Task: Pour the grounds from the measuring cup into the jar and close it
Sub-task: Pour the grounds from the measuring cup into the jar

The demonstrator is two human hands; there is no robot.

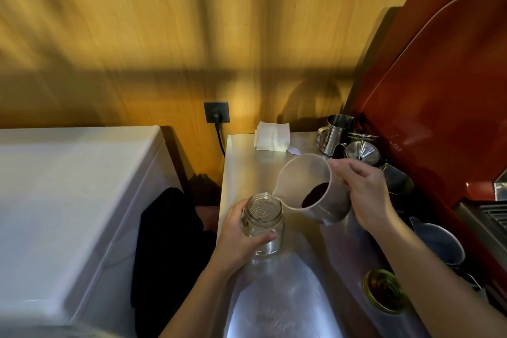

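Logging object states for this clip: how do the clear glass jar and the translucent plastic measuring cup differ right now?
The clear glass jar stands upright on the steel counter; the translucent plastic measuring cup is lifted and tilted, spout over the jar's mouth. The jar looks empty; the cup holds dark grounds. The jar has a narrow threaded neck; the cup has a wide, flared rim. The left hand grips the jar, the right hand the cup. Both are see-through and lidless.

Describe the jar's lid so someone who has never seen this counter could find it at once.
Start at the steel counter beside the red machine. Along its right edge, nearest the camera and under the right forearm, lies the lid, flat and alone. It is the only gold-rimmed disc; the neighbours behind it are steel pitchers.
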